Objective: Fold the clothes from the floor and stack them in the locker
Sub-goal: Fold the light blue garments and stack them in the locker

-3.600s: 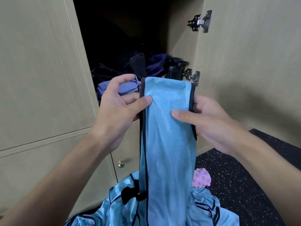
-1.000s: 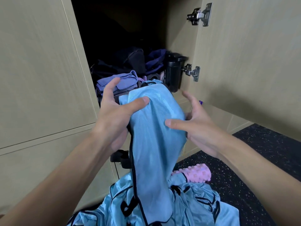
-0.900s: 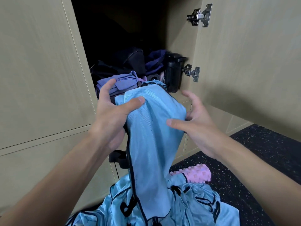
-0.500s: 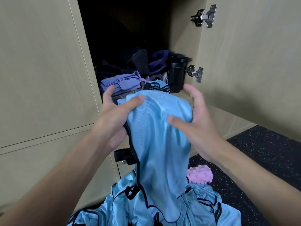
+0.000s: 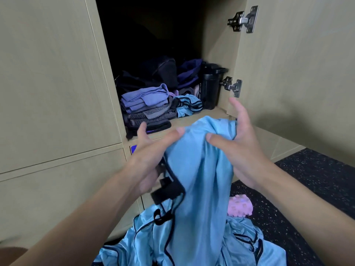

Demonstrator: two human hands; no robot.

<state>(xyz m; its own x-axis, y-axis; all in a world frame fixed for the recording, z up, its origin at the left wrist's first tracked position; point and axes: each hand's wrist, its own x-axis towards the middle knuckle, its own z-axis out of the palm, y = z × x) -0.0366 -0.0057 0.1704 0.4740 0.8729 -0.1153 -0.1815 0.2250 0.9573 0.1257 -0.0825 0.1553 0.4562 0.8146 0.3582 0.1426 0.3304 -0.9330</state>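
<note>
Folding a blue garment at an open locker, with more left on the floor

Seen from a head camera, two bare forearms reach toward a beige locker (image 5: 107, 73) whose door (image 5: 297, 64) stands open to the right. A shiny light-blue garment (image 5: 199, 169) with black trim hangs between the hands, in the air just in front of the shelf's front edge. Its lower end trails down into the clothes below. The left hand (image 5: 151, 160) grasps its top left side: the thumb lies across the cloth, the forefinger points up free, and the other fingers are hidden behind the fabric. The right hand (image 5: 240, 150) grasps the top right side, thumb pressed on the front and fingers spread up behind. The top looks bunched over, not flat, so this fold appears to be only partly made.

On the shelf (image 5: 201, 117), a neat stack (image 5: 148, 106) of purple and grey folded clothes sits at the front left corner. Just beside it on the right lies a small blue bundle (image 5: 187, 107) with black trim, loosely folded. A black bottle (image 5: 210, 87) stands at the right edge, with dark items heaped along the back.

On the dark speckled floor (image 5: 317, 179), near the bottom edge of the view, a crumpled pile (image 5: 192, 246) of matching blue clothes waits unfolded, with a pink roller (image 5: 240, 207) beside it.

Judging from this, the task looks roughly midway: several pieces are stacked, one is in hand, and a pile remains.
</note>
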